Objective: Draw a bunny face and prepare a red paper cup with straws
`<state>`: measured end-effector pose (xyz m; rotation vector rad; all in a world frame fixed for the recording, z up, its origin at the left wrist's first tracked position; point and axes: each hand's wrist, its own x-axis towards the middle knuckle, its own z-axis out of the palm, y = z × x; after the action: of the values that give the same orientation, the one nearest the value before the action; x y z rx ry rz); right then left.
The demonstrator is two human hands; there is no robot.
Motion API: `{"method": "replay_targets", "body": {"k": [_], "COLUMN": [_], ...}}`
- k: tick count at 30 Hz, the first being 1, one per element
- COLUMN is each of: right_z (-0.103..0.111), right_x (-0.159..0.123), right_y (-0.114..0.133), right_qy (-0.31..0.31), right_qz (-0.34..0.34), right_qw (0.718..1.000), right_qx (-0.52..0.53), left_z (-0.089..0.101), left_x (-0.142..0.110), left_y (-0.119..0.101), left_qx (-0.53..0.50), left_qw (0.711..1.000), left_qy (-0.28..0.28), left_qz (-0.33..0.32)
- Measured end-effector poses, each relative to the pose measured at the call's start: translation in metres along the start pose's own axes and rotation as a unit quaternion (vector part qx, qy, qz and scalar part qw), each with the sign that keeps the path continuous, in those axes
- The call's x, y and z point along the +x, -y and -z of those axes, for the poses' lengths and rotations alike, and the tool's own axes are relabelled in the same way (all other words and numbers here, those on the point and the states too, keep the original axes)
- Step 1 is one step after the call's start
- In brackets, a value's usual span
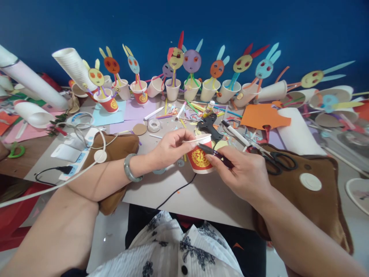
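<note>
A red and white paper cup (200,158) with a gold print stands upright at the middle of the table's near side. My left hand (180,145) is closed on its rim from the left, thumb and fingers pinching the edge. My right hand (245,167) grips a dark slim tool (220,157) with a narrow tip; its exact kind is not clear. The tip lies against the upper wall of the cup, just below the rim and close to my left fingertips. Behind the cup lies a black glue gun (210,126), its cord running forward past the cup.
Paper cups with rabbit-faced figures (192,61) line the blue wall. Black-handled scissors (275,156) lie at the right by a brown cushion-like pad (311,192). A power strip (75,165) with cables and another brown pad (109,188) are at the left. Paper scraps and pens litter the middle.
</note>
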<state>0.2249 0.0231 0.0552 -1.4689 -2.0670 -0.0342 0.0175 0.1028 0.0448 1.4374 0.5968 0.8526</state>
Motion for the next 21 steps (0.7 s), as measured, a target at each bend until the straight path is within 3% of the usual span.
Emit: {"method": "replay_targets", "body": {"k": [21], "right_z": [-0.0034], "right_x": [-0.0026], "right_y": [0.0001], "right_qy": [0.004], "right_qz": [-0.041], "right_qw": [0.998], "right_qx": [0.042], "left_z": [0.0014], "left_x": [0.0000], "left_y": [-0.0006], "left_qx": [0.020], "left_qw": [0.999], "left_qy": [-0.002], "left_qz": [-0.027]}}
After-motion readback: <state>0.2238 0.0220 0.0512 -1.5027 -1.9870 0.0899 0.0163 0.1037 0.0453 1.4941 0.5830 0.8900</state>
